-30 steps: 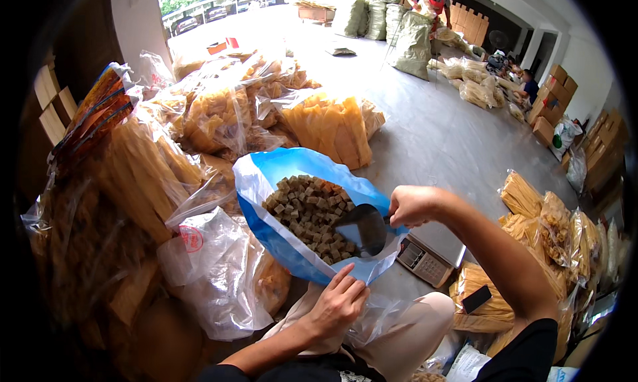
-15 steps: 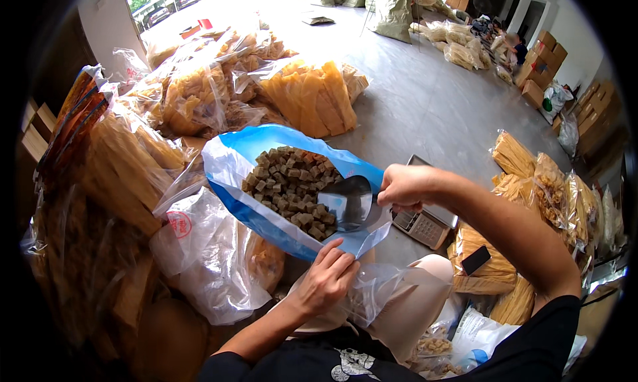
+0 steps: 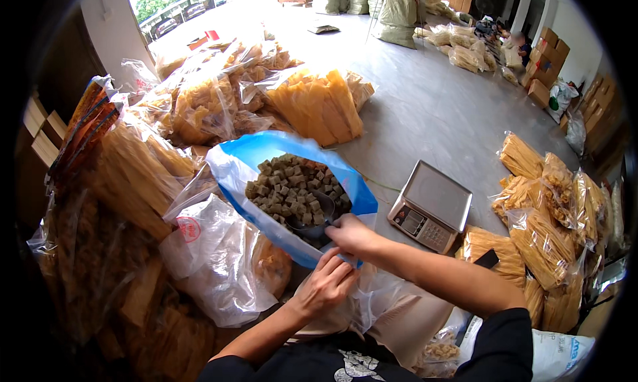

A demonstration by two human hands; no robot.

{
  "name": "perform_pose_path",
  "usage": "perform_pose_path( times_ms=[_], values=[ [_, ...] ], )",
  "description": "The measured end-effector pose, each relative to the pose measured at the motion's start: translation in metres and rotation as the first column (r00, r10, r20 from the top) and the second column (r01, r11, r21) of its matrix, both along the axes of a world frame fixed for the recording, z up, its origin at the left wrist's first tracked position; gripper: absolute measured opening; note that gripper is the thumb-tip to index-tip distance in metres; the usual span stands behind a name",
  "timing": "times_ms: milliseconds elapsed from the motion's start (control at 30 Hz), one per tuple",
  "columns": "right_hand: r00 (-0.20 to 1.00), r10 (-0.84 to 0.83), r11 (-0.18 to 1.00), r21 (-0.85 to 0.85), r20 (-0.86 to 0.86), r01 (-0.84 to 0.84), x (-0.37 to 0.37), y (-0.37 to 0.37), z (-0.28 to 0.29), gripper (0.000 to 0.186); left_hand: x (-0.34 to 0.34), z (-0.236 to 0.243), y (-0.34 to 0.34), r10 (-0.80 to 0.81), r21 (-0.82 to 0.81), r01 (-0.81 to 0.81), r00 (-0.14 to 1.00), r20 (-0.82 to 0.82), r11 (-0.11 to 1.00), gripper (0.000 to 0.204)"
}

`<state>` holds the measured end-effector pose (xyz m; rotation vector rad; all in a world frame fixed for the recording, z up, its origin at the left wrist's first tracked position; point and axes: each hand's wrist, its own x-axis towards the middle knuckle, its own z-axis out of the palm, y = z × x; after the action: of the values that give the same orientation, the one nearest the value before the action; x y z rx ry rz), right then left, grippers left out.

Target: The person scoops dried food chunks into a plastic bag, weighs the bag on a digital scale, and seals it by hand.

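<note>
Head cam: two bare hands at open blue-and-white bag (image 3: 360, 197), ctr of view, its mouth tilted up.
Cubes: grey-brown, heaped inside bag (image 3: 292, 183).
R hand: (image 3: 349, 236) at bag's near R side; fingers clamped round handle of scoop (image 3: 314, 234).
Scoop: dark, in bag, blade partly hidden among cubes.
L hand: (image 3: 325, 286) at near rim, just beside R hand; fingers bent, close tog., tips on rim; thumb hidden, can't tell if pinching.
Scale: digital kitchen-type scale (image 3: 435, 199) on floor, R of bag, apart from it, keypad twd person.
L side: clear plastic bag w/ red round mark (image 3: 216, 256); bagged yellow sheets (image 3: 319, 106) behind.
R side: bagged tan sticks (image 3: 539, 249); dark phone (image 3: 487, 258) on one bundle.
</note>
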<state>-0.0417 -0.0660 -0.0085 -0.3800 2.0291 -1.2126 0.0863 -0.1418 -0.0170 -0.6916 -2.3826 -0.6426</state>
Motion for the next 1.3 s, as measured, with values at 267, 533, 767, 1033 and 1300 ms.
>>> perform_pose_path(
  times_ms=[267,533,767,1033,1300],
  values=[
    [0.977,-0.001,0.998,-0.062,-0.212,-0.012,-0.010,-0.007,-0.039,0.028,-0.002,0.003,-0.001,0.033,-0.090,-0.026,0.997,0.074,0.996,0.028],
    [0.997,-0.019,0.979,-0.204,-0.076,0.003,0.003,0.040,0.027,0.030,0.001,0.010,0.000,0.077,-0.101,-0.072,0.996,0.043,0.992,0.029],
    [0.999,-0.036,0.923,-0.383,0.002,0.034,0.024,0.069,0.048,0.039,0.020,0.011,0.018,-0.051,-0.047,0.049,0.998,-0.040,0.998,0.029],
    [0.996,-0.041,0.931,-0.366,-0.074,0.011,0.043,0.103,0.073,0.041,0.015,-0.027,0.053,-0.062,0.158,-0.025,0.849,0.524,0.987,0.023],
    [0.957,-0.289,0.919,-0.284,-0.020,0.272,0.101,0.207,0.128,0.042,-0.059,-0.045,0.084,-0.071,0.715,-0.150,0.960,0.270,0.683,0.010]
  ],
)
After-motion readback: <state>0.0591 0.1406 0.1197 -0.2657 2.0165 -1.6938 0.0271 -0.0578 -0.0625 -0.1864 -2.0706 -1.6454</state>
